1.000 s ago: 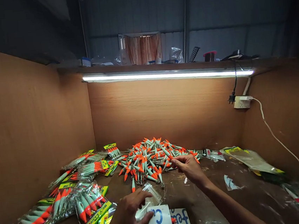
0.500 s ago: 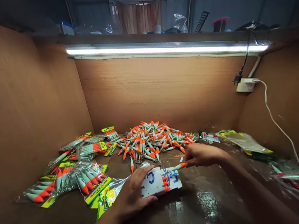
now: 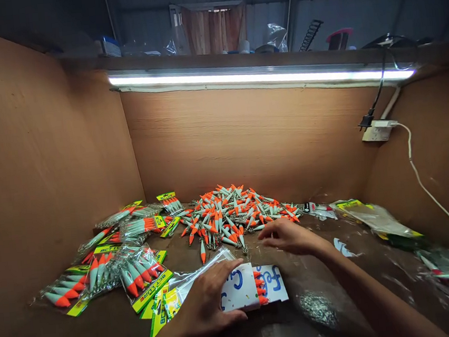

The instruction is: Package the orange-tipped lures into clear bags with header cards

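While the lettered white card holder (image 3: 245,293) is grasped by the fingers of the left hand (image 3: 211,299), the fingers of the right hand (image 3: 282,237) are held loosely bent near the heap of loose lures (image 3: 229,213), with nothing seen between them. Orange tips (image 3: 262,292) are noted at the holder's right side; it is judged at least partly filled, though no full count can be confirmed. Several bagged lures (image 3: 137,272) appear completed; the large heap is left unbagged. Smooth, spindle-shaped pale bodies, stiff card and glossy, creased film are observed on the brown table (image 3: 298,275).
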Demonstrator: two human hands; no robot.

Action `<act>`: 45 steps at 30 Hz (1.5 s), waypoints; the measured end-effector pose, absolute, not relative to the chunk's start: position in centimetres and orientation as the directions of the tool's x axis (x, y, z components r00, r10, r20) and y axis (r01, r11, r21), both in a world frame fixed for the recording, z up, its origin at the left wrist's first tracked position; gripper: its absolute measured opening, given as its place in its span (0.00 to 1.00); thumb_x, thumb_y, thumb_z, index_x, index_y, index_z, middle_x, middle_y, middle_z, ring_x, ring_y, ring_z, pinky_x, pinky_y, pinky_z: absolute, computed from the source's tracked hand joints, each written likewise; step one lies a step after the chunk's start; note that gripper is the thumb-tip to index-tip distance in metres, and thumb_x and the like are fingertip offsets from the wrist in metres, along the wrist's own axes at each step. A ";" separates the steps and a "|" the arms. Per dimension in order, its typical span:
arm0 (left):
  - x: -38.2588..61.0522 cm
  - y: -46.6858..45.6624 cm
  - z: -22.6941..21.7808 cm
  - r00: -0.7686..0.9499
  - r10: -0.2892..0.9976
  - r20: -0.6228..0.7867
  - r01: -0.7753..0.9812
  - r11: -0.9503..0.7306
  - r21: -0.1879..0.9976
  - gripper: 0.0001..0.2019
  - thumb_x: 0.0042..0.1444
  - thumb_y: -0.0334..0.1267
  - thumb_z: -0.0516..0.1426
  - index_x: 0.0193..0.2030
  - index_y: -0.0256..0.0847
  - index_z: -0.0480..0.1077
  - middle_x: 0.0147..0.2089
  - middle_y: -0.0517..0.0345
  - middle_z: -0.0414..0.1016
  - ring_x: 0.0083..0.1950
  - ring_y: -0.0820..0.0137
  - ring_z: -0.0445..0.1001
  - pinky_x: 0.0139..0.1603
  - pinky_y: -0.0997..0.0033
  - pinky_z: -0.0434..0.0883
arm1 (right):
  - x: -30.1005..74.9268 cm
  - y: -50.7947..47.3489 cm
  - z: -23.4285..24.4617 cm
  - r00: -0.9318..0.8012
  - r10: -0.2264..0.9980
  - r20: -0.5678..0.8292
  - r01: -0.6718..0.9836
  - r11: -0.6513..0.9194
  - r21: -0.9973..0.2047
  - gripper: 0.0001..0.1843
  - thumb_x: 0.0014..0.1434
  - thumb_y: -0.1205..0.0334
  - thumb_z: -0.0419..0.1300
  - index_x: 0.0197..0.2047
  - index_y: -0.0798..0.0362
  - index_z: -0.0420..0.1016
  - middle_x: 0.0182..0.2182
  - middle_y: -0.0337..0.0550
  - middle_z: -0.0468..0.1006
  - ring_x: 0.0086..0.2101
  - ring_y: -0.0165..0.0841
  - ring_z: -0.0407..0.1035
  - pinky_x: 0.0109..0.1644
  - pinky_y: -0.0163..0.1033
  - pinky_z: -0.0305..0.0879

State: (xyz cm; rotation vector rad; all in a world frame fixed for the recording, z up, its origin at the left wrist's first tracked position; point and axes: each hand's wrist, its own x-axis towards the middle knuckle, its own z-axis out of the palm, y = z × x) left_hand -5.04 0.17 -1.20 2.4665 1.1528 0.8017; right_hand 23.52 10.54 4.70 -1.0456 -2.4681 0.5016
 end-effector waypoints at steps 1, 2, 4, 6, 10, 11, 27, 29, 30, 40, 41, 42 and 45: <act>-5.1 0.2 -1.3 0.533 0.774 0.343 0.607 -0.632 0.482 0.47 0.44 0.43 0.71 0.69 0.56 0.55 0.65 0.54 0.68 0.63 0.55 0.69 0.64 0.55 0.66 | 24.1 11.4 4.8 -0.579 0.770 0.269 0.628 0.631 -0.455 0.13 0.61 0.57 0.59 0.41 0.49 0.84 0.34 0.40 0.84 0.31 0.33 0.74 0.35 0.33 0.62; -5.1 0.2 -1.4 0.544 0.774 0.325 0.610 -0.631 0.480 0.47 0.43 0.43 0.71 0.69 0.57 0.55 0.65 0.54 0.68 0.63 0.55 0.69 0.64 0.55 0.66 | 24.5 12.4 4.8 -0.523 0.795 0.306 0.671 0.606 -0.427 0.14 0.62 0.58 0.57 0.40 0.50 0.84 0.34 0.40 0.84 0.32 0.33 0.74 0.36 0.33 0.62; -5.1 0.2 -1.7 0.573 0.768 0.287 0.612 -0.633 0.473 0.50 0.40 0.45 0.72 0.69 0.58 0.55 0.65 0.55 0.68 0.63 0.53 0.68 0.64 0.54 0.66 | 24.9 14.4 4.7 -0.433 0.825 0.363 0.749 0.553 -0.364 0.15 0.64 0.59 0.54 0.41 0.51 0.84 0.35 0.42 0.84 0.34 0.34 0.75 0.39 0.34 0.63; -5.1 0.3 -2.0 0.603 0.758 0.249 0.611 -0.640 0.466 0.51 0.38 0.46 0.73 0.69 0.59 0.55 0.65 0.55 0.68 0.63 0.52 0.68 0.64 0.53 0.66 | 24.6 16.6 4.7 -0.381 0.837 0.393 0.797 0.513 -0.319 0.16 0.65 0.59 0.53 0.43 0.51 0.83 0.39 0.44 0.83 0.38 0.36 0.75 0.41 0.35 0.63; -5.1 0.5 -2.7 0.654 0.728 0.204 0.603 -0.665 0.440 0.48 0.40 0.50 0.71 0.68 0.58 0.57 0.64 0.53 0.69 0.62 0.50 0.69 0.62 0.51 0.67 | 22.6 21.3 5.2 -0.376 0.831 0.409 0.851 0.484 -0.202 0.15 0.65 0.62 0.53 0.46 0.48 0.81 0.45 0.46 0.80 0.46 0.39 0.71 0.44 0.36 0.61; -5.2 0.6 -2.9 0.665 0.718 0.207 0.596 -0.676 0.432 0.47 0.41 0.51 0.70 0.68 0.57 0.57 0.64 0.52 0.70 0.61 0.50 0.70 0.61 0.51 0.68 | 22.0 22.4 5.4 -0.394 0.827 0.402 0.855 0.490 -0.171 0.15 0.65 0.64 0.53 0.47 0.47 0.81 0.46 0.46 0.79 0.47 0.39 0.70 0.44 0.36 0.61; -4.7 2.2 -4.3 0.691 0.699 0.184 0.597 -0.695 0.401 0.29 0.55 0.47 0.62 0.63 0.51 0.62 0.57 0.50 0.74 0.55 0.53 0.74 0.53 0.59 0.71 | 21.1 24.4 6.1 -0.477 0.779 0.408 0.639 0.626 -0.447 0.14 0.66 0.57 0.55 0.49 0.52 0.78 0.43 0.49 0.77 0.45 0.38 0.68 0.45 0.37 0.63; -5.0 2.6 -5.0 0.688 0.703 0.181 0.592 -0.687 0.420 0.30 0.54 0.51 0.62 0.63 0.51 0.62 0.58 0.49 0.74 0.55 0.52 0.74 0.53 0.58 0.71 | 21.6 21.8 5.4 -0.465 0.789 0.401 0.554 0.613 -0.564 0.22 0.69 0.49 0.50 0.54 0.55 0.75 0.40 0.48 0.78 0.37 0.35 0.70 0.39 0.36 0.65; -5.1 2.7 -5.3 0.692 0.697 0.188 0.579 -0.691 0.431 0.32 0.54 0.53 0.63 0.64 0.52 0.62 0.59 0.48 0.73 0.56 0.51 0.73 0.55 0.57 0.71 | 21.9 20.2 4.8 -0.465 0.794 0.391 0.514 0.602 -0.611 0.26 0.70 0.46 0.47 0.56 0.56 0.73 0.39 0.48 0.79 0.33 0.33 0.70 0.35 0.35 0.65; -7.3 1.0 0.6 0.721 0.673 0.165 -0.026 -0.211 0.977 0.39 0.56 0.66 0.56 0.69 0.48 0.61 0.66 0.44 0.67 0.69 0.45 0.62 0.69 0.41 0.55 | 27.5 5.7 -2.2 -0.398 0.916 0.058 -0.307 -0.074 -0.949 0.23 0.60 0.50 0.67 0.51 0.58 0.77 0.35 0.46 0.77 0.29 0.26 0.68 0.32 0.31 0.60; -7.7 0.8 1.5 0.749 0.647 0.143 -0.117 -0.084 0.990 0.43 0.53 0.69 0.56 0.69 0.45 0.61 0.64 0.42 0.70 0.67 0.44 0.64 0.68 0.41 0.56 | 27.8 5.1 -2.6 -0.387 0.921 0.050 -0.314 -0.081 -0.946 0.23 0.59 0.50 0.67 0.50 0.59 0.77 0.35 0.48 0.78 0.31 0.27 0.69 0.33 0.31 0.60; -8.2 0.6 2.3 0.787 0.609 0.099 -0.145 0.026 0.989 0.45 0.50 0.69 0.59 0.69 0.44 0.62 0.63 0.42 0.72 0.66 0.43 0.66 0.67 0.41 0.58 | 28.1 4.8 -3.0 -0.379 0.924 0.046 -0.321 -0.085 -0.943 0.22 0.59 0.50 0.67 0.50 0.59 0.78 0.35 0.48 0.79 0.31 0.28 0.70 0.34 0.32 0.61; -9.5 0.1 3.8 0.806 0.585 -0.091 -0.056 0.229 0.972 0.41 0.32 0.54 0.74 0.55 0.41 0.76 0.49 0.43 0.81 0.50 0.45 0.79 0.47 0.53 0.77 | 28.3 4.3 -3.8 -0.373 0.926 0.056 -0.400 -0.106 -0.910 0.21 0.60 0.51 0.67 0.49 0.58 0.77 0.32 0.44 0.77 0.29 0.27 0.69 0.33 0.32 0.60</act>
